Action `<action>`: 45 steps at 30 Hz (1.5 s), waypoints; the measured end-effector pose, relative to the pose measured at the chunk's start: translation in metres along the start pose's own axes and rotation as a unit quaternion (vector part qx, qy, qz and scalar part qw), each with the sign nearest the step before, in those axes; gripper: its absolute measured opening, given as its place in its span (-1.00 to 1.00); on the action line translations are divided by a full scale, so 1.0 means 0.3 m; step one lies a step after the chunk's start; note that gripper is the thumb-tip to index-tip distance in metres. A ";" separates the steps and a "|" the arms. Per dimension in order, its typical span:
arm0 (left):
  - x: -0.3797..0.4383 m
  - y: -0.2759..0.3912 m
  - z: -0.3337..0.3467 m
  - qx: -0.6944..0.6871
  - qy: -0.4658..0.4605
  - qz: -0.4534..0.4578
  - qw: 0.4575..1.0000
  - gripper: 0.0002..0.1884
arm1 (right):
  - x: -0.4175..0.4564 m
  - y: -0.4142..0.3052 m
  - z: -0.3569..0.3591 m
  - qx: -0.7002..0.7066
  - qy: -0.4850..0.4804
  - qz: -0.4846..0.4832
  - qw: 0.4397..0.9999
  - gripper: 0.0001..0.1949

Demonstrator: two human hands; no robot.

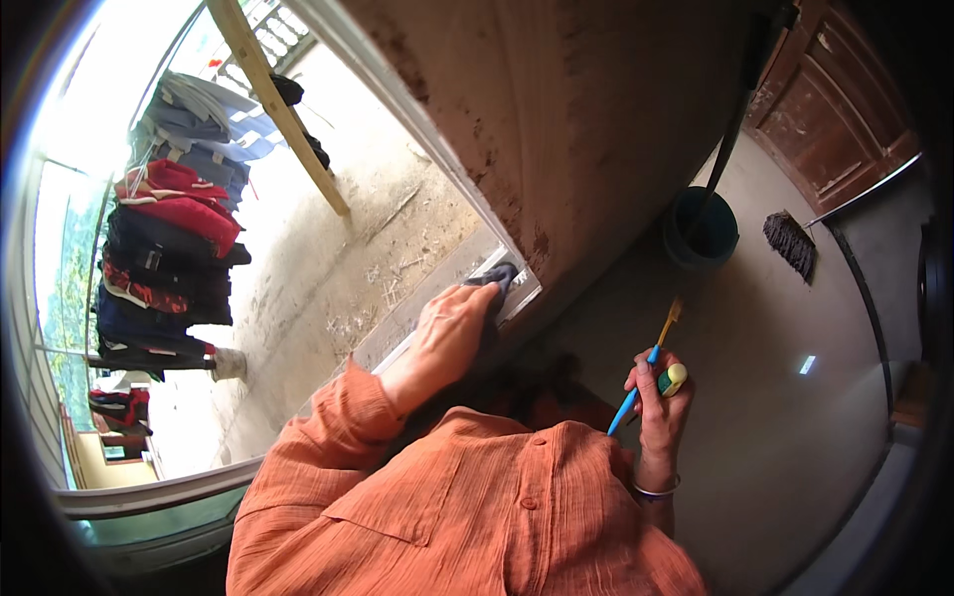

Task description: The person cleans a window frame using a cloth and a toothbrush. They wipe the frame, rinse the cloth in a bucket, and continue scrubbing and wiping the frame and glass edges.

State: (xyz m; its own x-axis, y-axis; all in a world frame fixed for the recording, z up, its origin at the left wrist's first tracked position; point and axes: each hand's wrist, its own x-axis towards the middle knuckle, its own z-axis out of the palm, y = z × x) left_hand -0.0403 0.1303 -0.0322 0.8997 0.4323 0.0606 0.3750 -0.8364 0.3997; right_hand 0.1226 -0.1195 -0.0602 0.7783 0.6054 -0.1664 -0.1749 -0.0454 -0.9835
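Note:
My left hand presses a dark cloth against the corner of the white window frame. In my right hand, low at the right of my body, are a toothbrush with a blue handle and yellowish head, pointing up and away, and a second tool with a yellow-green rounded handle end. The far end of that second tool is mostly hidden by my fingers. Beyond the cloth, dusty debris lies on the ground outside the opening.
A dark green bucket with a long handle in it stands beside the wall. A mop head or broom rests on the floor near a brown wooden door. Outside are hanging clothes and a wooden post.

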 end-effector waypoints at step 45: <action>0.014 0.119 0.128 -0.185 0.255 -0.022 0.949 -0.71 | 0.055 0.005 0.047 -0.022 -0.087 0.030 0.996 -0.88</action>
State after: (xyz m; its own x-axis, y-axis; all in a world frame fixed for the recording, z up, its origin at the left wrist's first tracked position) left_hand -0.0145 0.0894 -0.0528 0.6249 0.6495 0.4332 0.2208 -0.6792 0.6999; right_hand 0.1265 -0.0984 -0.0633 0.6511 0.7282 -0.2139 -0.1879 -0.1184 -0.9750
